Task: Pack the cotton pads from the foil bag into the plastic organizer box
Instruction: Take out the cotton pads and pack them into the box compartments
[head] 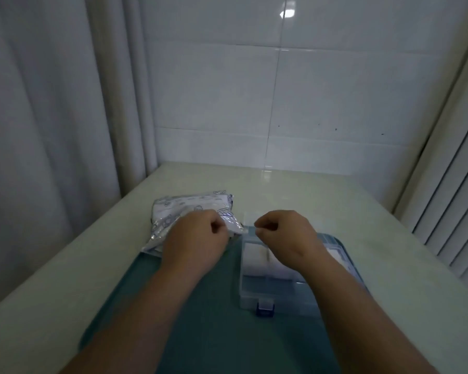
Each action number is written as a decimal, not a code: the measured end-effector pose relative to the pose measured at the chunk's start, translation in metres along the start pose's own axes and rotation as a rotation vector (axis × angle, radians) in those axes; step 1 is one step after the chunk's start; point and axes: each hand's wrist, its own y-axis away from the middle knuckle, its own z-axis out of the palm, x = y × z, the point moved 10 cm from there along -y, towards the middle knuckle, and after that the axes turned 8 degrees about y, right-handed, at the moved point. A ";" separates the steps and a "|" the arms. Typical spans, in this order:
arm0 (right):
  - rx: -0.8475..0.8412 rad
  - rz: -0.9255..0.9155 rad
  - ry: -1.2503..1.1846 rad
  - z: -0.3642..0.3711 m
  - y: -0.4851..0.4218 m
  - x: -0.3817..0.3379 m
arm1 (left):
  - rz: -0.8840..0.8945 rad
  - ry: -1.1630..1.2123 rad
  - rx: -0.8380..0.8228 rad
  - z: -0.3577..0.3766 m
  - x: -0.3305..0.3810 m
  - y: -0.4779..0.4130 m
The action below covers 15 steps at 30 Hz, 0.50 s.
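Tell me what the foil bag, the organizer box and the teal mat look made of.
Foil bag: thin metallised film, glossy; it crinkles and glints silver.
Organizer box: clear rigid plastic, apparently; the mat shows through its walls.
Teal mat: matte, smooth; rubber or fabric, the blur leaves it open.

The scene is dim and bluish-grey. A lamp's bright glare sits on the glossy white tiled wall high above the fingers, with a fainter reflection on the pale glossy table beyond them. Below them, the bare forearms blur softly. Straight lines bow at the sides.
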 end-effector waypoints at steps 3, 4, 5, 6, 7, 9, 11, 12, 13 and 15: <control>-0.028 0.002 -0.049 0.015 -0.008 -0.009 | -0.108 0.052 0.108 -0.030 -0.029 -0.014; -0.047 0.004 -0.070 0.020 -0.010 -0.012 | -0.126 0.059 0.132 -0.038 -0.038 -0.019; -0.071 0.003 -0.093 0.027 -0.013 -0.016 | -0.138 0.061 0.148 -0.045 -0.046 -0.023; -0.101 0.003 -0.114 0.033 -0.015 -0.018 | -0.148 0.058 0.155 -0.050 -0.054 -0.026; -0.132 0.004 -0.130 0.040 -0.017 -0.021 | -0.164 0.047 0.158 -0.054 -0.062 -0.028; -0.170 0.003 -0.141 0.051 -0.019 -0.025 | -0.202 -0.005 0.165 -0.058 -0.080 -0.030; -0.145 0.000 -0.133 0.054 -0.020 -0.026 | -0.262 -0.070 0.128 -0.054 -0.101 -0.030; -0.116 0.004 -0.139 0.053 -0.021 -0.025 | -0.302 -0.075 0.090 -0.048 -0.111 -0.029; -0.094 0.012 -0.158 0.053 -0.020 -0.023 | -0.341 -0.053 0.051 -0.042 -0.118 -0.027; -0.077 0.041 -0.207 0.055 -0.020 -0.017 | -0.395 0.056 -0.002 -0.033 -0.125 -0.024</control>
